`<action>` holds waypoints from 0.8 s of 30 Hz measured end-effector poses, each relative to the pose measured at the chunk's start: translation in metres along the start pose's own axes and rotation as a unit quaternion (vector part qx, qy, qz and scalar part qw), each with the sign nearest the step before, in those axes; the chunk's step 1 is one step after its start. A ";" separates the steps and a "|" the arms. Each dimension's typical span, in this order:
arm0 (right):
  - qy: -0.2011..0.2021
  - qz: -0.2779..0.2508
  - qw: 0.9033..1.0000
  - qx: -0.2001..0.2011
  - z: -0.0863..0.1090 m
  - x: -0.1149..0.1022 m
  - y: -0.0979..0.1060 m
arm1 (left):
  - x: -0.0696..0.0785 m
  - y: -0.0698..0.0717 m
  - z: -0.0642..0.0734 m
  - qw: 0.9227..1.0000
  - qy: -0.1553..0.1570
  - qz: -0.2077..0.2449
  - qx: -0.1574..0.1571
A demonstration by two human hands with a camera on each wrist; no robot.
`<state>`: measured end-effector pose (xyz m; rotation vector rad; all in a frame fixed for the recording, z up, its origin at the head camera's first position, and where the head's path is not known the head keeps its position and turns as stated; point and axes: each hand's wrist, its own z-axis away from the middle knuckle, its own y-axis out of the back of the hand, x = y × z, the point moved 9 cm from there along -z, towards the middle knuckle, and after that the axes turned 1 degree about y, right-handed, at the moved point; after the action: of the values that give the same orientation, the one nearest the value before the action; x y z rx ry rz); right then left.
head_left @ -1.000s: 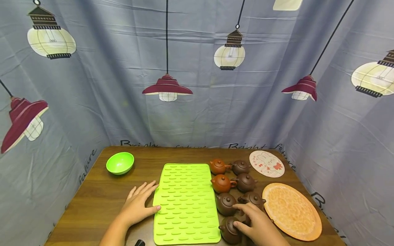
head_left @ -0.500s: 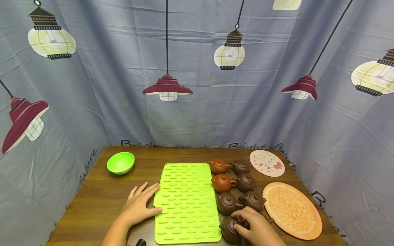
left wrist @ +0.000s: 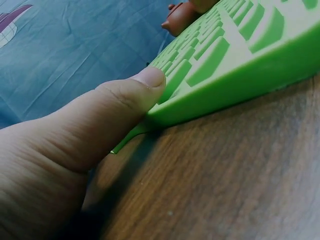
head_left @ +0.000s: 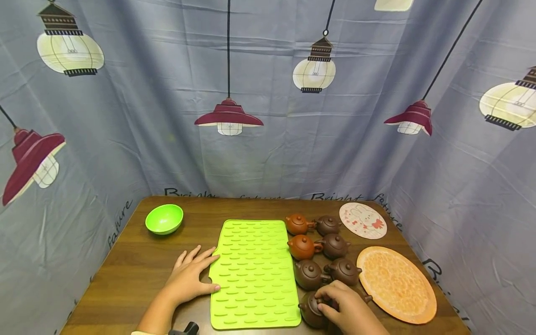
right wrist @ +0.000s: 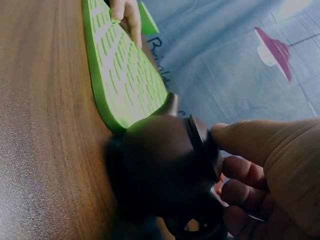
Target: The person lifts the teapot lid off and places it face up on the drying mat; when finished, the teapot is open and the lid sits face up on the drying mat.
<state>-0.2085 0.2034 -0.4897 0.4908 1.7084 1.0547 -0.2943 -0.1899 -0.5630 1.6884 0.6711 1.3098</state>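
Note:
My left hand (head_left: pixel 188 279) rests with spread fingers at the left edge of a lime-green ridged mat (head_left: pixel 255 274); its thumb (left wrist: pixel 125 95) lies on the rim. At the mat's near right corner, a dark brown teapot (head_left: pixel 311 311) stands with its spout toward the mat. My right hand (head_left: pixel 345 304) pinches this teapot at its lid, thumb on the near side and fingers curled behind. In the right wrist view the teapot (right wrist: pixel 160 160) shows the thumb against the lid, fingers near the handle. Another brown teapot is mostly hidden behind this hand.
Brown teapots (head_left: pixel 309 274) and two orange-brown teapots (head_left: pixel 302 246) stand in two columns right of the mat. Further right lie a round bread-patterned mat (head_left: pixel 398 284) and a rabbit-print mat (head_left: pixel 363 220). A green bowl (head_left: pixel 164 218) sits at the back left.
My right hand has drawn its index finger from beside the teapot behind to the nearest teapot's lid, closing toward the thumb. The left hand has stayed nearly still at the mat.

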 end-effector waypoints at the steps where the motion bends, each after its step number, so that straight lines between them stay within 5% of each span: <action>1: -0.003 0.004 1.000 -0.001 0.000 0.000 0.000 | 0.000 0.000 0.000 1.000 0.001 -0.001 -0.001; 17: -0.032 0.044 0.999 -0.007 -0.004 -0.002 0.009 | 0.001 0.003 -0.003 1.000 0.005 -0.010 -0.007; 24: -0.059 0.000 0.998 -0.010 -0.003 -0.001 0.011 | 0.001 0.002 0.000 1.000 0.005 -0.010 -0.008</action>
<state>-0.2124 0.2072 -0.4802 0.5309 1.5926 1.0219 -0.2944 -0.1902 -0.5607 1.6603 0.6793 1.3069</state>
